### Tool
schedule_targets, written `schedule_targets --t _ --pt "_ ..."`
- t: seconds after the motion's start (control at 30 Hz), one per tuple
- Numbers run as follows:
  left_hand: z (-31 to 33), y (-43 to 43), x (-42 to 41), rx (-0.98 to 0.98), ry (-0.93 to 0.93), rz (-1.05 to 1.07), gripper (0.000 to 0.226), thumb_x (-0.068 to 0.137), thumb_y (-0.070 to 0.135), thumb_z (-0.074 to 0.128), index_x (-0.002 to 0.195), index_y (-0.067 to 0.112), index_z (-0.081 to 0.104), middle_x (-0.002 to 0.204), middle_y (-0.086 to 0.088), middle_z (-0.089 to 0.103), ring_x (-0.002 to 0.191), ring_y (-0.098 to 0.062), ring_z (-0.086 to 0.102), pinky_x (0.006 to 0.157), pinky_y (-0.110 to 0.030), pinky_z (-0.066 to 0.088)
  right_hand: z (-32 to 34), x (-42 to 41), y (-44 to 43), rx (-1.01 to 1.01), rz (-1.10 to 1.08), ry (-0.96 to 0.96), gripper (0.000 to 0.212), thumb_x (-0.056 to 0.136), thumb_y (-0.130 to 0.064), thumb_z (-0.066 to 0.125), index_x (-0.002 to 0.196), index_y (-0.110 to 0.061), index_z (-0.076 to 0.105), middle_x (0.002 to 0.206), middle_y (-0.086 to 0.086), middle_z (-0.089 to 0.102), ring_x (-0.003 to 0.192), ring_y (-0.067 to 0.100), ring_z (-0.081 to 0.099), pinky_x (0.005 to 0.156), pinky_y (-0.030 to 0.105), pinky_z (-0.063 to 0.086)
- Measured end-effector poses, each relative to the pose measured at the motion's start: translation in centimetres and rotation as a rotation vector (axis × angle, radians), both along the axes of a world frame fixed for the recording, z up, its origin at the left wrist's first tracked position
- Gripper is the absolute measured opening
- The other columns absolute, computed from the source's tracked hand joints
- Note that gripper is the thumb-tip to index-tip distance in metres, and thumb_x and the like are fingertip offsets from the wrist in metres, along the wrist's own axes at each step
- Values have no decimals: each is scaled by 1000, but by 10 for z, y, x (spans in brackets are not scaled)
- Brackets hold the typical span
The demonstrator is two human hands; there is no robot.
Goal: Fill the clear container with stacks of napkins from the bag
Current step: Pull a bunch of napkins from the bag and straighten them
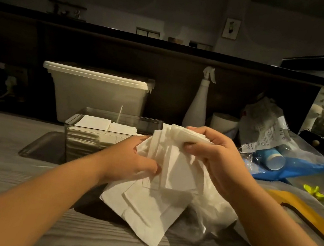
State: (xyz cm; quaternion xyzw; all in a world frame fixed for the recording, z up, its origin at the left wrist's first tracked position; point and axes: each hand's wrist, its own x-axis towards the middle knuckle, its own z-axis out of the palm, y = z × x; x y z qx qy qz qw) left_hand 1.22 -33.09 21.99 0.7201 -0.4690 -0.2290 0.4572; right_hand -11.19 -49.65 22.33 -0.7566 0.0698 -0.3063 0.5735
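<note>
A loose bunch of white napkins (173, 167) hangs between both hands above the grey table. My right hand (214, 153) grips the bunch at its top edge, thumb in front. My left hand (135, 161) pinches its left side lower down. More napkins (146, 212) lie fanned on the table under it, beside the crumpled clear bag (212, 213). The clear container (115, 116) stands just behind my left hand, holding stacks of napkins (96, 124) up to near its rim.
A dark tray (43, 146) lies under the container. Behind stand a white lidded bin (98, 90), a white spray bottle (198, 107) and a paper roll (223, 122). At the right are plastic bags with blue cups (274, 161) and a yellow board (302, 213).
</note>
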Motion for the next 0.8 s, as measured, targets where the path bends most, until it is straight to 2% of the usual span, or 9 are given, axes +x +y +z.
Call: schedule_targets --t 0.07,0.13,0.3,0.37,0.47,0.57,0.63,0.7,0.8 --pt "-1 0 2 36 -2 -12 20 87 14 69 96 31 65 90 3 70 84 -11 68 69 -24 54 0 0 2 62 36 62 14 75 -5 74 86 -13 72 84 3 69 86 20 64 77 31 53" --pt "-1 0 3 30 32 -17 17 88 16 69 101 28 67 94 0 72 90 -18 69 74 -29 56 -1 0 3 86 1 65 15 79 2 71 86 -12 71 83 3 69 85 21 64 78 34 54" --pt "3 2 -1 -74 304 45 8 93 24 62 95 20 70 77 1 76 71 -17 74 57 -28 58 -3 4 4 73 -176 -38 18 78 -1 77 91 -13 73 83 2 73 87 21 68 74 31 52" --pt "2 1 1 -103 341 88 13 95 28 60 98 19 69 77 1 77 74 -20 74 61 -32 58 -4 4 3 71 -229 -71 18 80 -4 77 93 -15 73 88 2 74 91 21 69 76 30 55" --pt "2 1 3 -135 347 138 14 96 28 60 102 19 69 80 0 77 77 -22 74 66 -37 58 0 0 2 67 -256 -149 14 81 -2 73 88 -13 71 85 3 72 86 20 69 74 31 57" --pt "2 -1 3 -160 309 156 11 97 23 58 99 20 69 78 0 75 74 -20 71 64 -33 55 7 -6 3 136 -43 -157 16 70 -2 74 83 -9 68 81 7 68 76 18 67 66 30 57" --pt "2 -1 1 -161 267 199 19 99 12 51 89 18 65 74 -1 70 72 -17 65 60 -26 50 5 -5 8 123 39 -97 19 69 -2 77 85 -10 70 85 8 71 81 22 70 66 29 56" --pt "2 -1 0 -132 266 189 23 99 9 49 87 15 67 78 -4 70 74 -21 65 64 -29 51 0 1 13 53 -40 -58 17 76 1 77 84 -13 72 85 3 73 86 21 71 72 30 56" --pt "1 0 1 -114 327 129 26 101 28 49 98 16 72 86 -6 76 82 -27 72 77 -41 55 -7 8 17 21 -153 -40 16 81 -4 76 89 -16 73 86 -2 74 87 16 72 73 29 57"
